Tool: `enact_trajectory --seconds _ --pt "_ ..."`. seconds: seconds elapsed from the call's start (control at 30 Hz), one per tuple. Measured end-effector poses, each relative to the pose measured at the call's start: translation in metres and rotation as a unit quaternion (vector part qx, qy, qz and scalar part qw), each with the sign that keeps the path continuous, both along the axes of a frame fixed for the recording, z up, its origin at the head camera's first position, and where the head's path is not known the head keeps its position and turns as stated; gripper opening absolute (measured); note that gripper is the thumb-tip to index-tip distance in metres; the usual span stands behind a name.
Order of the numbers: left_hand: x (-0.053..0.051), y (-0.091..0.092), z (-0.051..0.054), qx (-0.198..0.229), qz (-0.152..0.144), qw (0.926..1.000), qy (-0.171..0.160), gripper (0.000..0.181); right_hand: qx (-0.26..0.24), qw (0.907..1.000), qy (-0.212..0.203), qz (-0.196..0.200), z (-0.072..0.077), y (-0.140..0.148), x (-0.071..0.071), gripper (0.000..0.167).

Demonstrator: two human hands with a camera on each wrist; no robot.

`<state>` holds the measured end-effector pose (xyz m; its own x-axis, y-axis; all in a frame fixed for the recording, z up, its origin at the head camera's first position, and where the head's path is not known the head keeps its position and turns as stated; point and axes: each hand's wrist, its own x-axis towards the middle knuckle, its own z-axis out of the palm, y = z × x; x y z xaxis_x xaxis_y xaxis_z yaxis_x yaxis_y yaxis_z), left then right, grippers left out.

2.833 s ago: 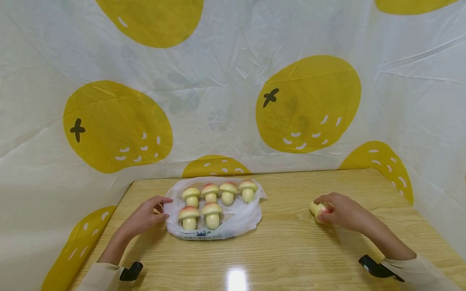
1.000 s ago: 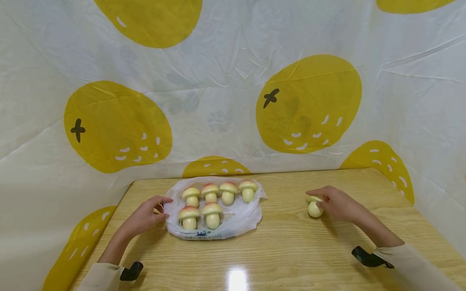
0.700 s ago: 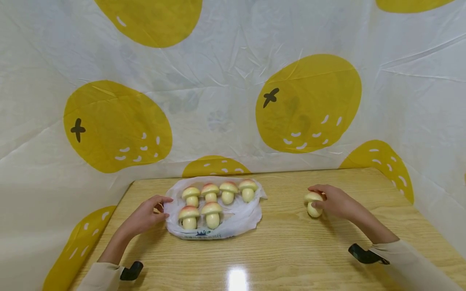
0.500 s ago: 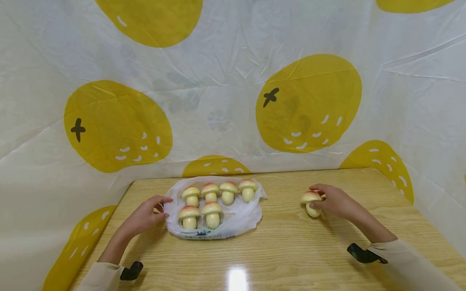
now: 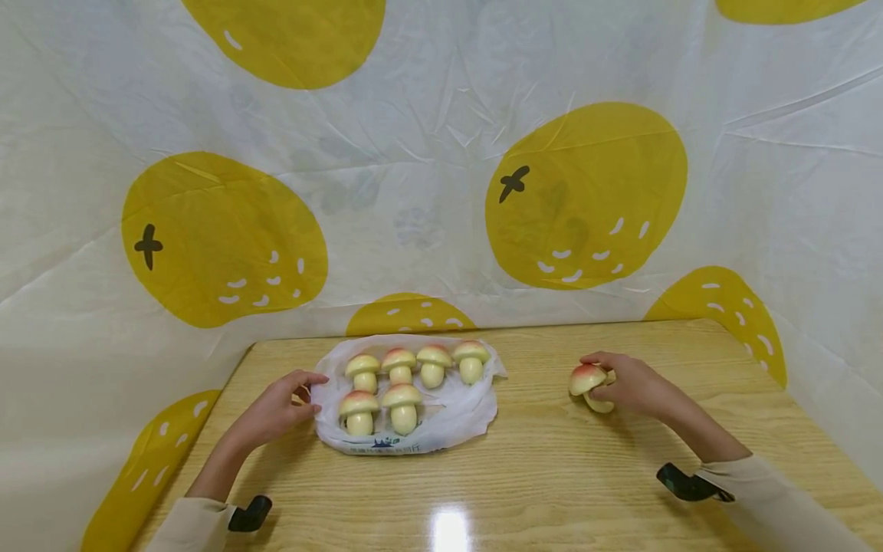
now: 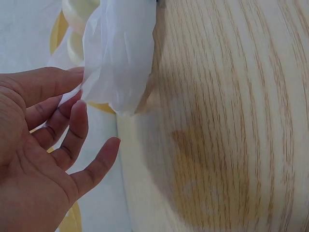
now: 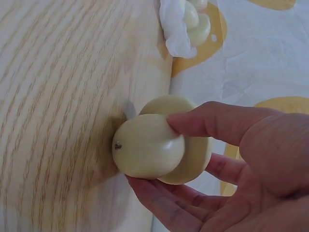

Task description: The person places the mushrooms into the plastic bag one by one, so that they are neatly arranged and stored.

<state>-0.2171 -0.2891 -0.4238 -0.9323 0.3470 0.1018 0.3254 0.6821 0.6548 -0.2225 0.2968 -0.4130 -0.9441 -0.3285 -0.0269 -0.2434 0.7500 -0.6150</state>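
Observation:
My right hand (image 5: pixel 635 386) holds a glossy cream model mushroom (image 5: pixel 586 379) with a red-flushed cap, low at the right of the table. It is tilted, cap to the left. In the right wrist view the thumb presses its rounded stem (image 7: pixel 147 147), which has a small dark spot at its end, with fingers underneath. My left hand (image 5: pixel 279 408) touches the left edge of a crumpled white plastic bag (image 5: pixel 455 422) with thumb and forefinger tips. Several similar mushrooms (image 5: pixel 404 406) lie on the bag in two rows. The left wrist view shows the other fingers (image 6: pixel 101 162) spread loosely.
The wooden table (image 5: pixel 538 475) ends at a white cloth (image 5: pixel 414 215) printed with large yellow fruit, hanging behind it. Green print runs along the bag's near edge. Each wrist carries a dark strap-like piece (image 5: pixel 686 483).
The right hand has moved slightly left and turned the mushroom, so its red cap now faces left and up. The left hand, the bag and its mushrooms have stayed put.

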Motion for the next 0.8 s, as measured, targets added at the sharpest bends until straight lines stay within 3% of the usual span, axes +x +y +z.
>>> enact_trajectory --seconds 0.23,0.6,0.8 --pt "-0.001 0.0 -0.001 0.0 0.002 1.0 -0.003 0.039 -0.038 0.9992 0.004 0.005 -0.001 -0.005 -0.003 0.059" --pt "-0.002 0.002 0.001 0.001 0.006 1.0 -0.004 0.04 -0.117 0.9922 -0.044 0.002 0.01 -0.026 -0.011 0.057" --pt "-0.001 0.002 0.001 0.002 0.006 1.0 -0.005 0.039 -0.136 0.9896 -0.046 0.005 0.017 -0.042 -0.013 0.054"
